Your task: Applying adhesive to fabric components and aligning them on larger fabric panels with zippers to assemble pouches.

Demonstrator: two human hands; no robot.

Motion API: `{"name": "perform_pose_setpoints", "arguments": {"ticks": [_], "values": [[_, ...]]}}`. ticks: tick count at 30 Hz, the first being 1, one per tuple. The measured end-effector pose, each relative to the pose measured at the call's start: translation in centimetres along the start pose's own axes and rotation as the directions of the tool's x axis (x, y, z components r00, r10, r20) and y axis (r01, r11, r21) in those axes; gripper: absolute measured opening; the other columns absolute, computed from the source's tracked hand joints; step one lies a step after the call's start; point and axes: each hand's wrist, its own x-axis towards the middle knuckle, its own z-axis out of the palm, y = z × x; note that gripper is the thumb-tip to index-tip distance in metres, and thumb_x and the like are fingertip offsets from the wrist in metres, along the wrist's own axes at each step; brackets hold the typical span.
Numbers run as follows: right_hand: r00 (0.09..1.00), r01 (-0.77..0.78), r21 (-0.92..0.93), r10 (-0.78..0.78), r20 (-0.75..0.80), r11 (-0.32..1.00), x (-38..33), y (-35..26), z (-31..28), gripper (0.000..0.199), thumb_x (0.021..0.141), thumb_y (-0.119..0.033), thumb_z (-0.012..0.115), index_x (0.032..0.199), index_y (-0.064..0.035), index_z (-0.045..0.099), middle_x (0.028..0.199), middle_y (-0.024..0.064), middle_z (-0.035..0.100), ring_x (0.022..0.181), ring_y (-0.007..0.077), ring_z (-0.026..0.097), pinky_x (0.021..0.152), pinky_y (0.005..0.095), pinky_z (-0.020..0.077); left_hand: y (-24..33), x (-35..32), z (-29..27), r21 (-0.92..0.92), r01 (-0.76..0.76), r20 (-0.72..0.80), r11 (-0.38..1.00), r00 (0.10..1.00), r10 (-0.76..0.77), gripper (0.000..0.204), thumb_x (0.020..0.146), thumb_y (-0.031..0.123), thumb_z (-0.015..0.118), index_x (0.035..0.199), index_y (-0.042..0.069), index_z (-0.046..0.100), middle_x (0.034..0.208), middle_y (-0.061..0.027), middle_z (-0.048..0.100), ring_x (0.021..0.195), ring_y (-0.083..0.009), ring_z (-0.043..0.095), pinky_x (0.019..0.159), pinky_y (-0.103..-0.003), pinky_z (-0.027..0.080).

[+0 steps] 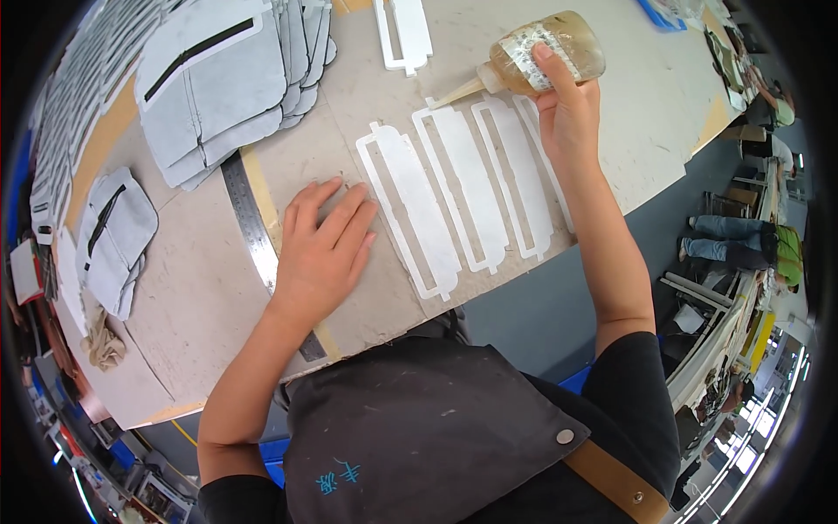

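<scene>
My right hand (pixel 572 118) is wrapped round a clear squeeze bottle (pixel 524 54) of yellowish liquid, tilted on its side with its tapered nozzle (pixel 463 92) pointing left and down. The nozzle's tip is at the upper end of a white slotted strip (pixel 471 188); whether they touch I cannot tell. Another white strip (pixel 423 210) lies to its left, and a third strip (pixel 524 188) to its right. A further strip is partly hidden under my right forearm. My left hand (pixel 323 240) rests on the table with fingers stretched out, beside the leftmost strip, holding nothing.
Stacked grey fabric panels (pixel 209 83) with black slits cover the table's far left, with a smaller pile (pixel 118 227) nearer. A metal ruler (pixel 249 218) lies left of my hand. More white strips (pixel 406 35) sit at the back. The table's near edge (pixel 375 336) runs before me.
</scene>
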Motion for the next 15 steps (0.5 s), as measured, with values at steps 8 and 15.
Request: {"name": "perform_pose_setpoints", "arguments": {"ticks": [8,15], "values": [[1.000,-0.015,-0.058,0.016,0.017,0.998,-0.1,0.9,1.2,0.032,0.080,-0.022,0.077,0.103,-0.0056,0.061,0.090,0.0010,0.062,0.079,0.0065,0.056,0.061,0.0229,0.0403,0.1,0.0,-0.1,-0.012,-0.009,0.001,1.000,1.000,0.009,0.037,0.078,0.007,0.069,0.114,0.002,0.063,0.127,-0.0095,0.058,0.121,-0.0350,0.048,0.100,-0.049,0.040],[0.999,-0.025,-0.108,0.030,0.044,0.994,-0.8,0.3,0.6,0.031,0.080,-0.020,0.076,0.102,-0.0049,0.061,0.088,0.0005,0.062,0.073,0.0046,0.055,0.056,0.0209,0.0381,0.1,0.1,-0.1,-0.020,-0.015,-0.007,1.000,1.000,0.015,0.036,0.078,0.007,0.069,0.113,0.002,0.062,0.127,-0.0101,0.058,0.120,-0.0350,0.049,0.100,-0.049,0.041]]}}
